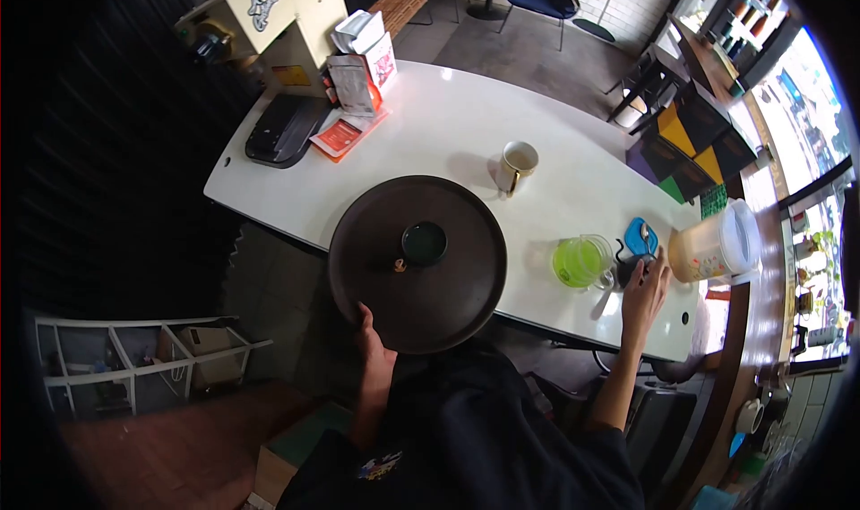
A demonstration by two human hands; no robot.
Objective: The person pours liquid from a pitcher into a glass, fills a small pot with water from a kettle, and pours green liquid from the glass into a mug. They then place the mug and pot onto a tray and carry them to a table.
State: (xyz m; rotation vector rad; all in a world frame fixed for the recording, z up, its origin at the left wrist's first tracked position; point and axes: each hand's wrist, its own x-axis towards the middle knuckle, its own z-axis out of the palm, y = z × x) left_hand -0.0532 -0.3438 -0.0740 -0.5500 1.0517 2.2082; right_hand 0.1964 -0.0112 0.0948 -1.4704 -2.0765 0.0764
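A round dark brown tray (376,304) is held up by my left hand (376,338), which grips its near rim. On the tray sits a dark green cup (424,244) with a gold-coloured handle. My right hand (647,293) is at the right side of the white table, its fingers closed on a small black object (631,268). Just left of that hand stands a clear pitcher of green liquid (580,260). A blue dish (640,235) with a spoon on it lies beyond the black object. Farther back is a white mug with a gold handle (519,162).
The white table (430,125) spans the middle. A large plastic container (715,243) stands at its right end. At the back left are a black device (287,131), packets (356,82) and a cream-coloured machine (269,17). A white metal rack (134,373) is at the lower left.
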